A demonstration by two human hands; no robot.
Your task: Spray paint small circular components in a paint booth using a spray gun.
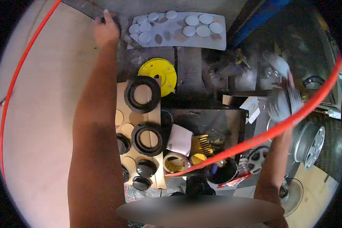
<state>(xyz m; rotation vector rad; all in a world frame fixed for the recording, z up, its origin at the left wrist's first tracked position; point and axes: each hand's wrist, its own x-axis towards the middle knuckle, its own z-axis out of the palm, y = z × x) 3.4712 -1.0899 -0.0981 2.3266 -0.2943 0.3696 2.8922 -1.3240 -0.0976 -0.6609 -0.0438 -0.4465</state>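
Note:
My left hand point(105, 30) is at the top edge of a large pale board point(41, 95), fingers curled against a small dark part I cannot make out. My right hand point(287, 89) is closed on a motion-blurred grey tool point(277, 106), behind a slanting red hose point(266, 133). Above the bench, a pale sheet point(161, 41) carries several round white discs point(202, 30). Below it lie a yellow plastic disc point(165, 79) and cardboard point(155, 114) with several black rings point(154, 95) and black caps point(146, 168).
A blue post point(243, 28) stands at upper right. A pink pad point(178, 140), tape roll point(170, 163), yellow ribbed part point(201, 142) and black container point(220, 174) sit on the lower middle surfaces. Silver wheels point(311, 146) and a fan-like round guard point(296, 201) are at right.

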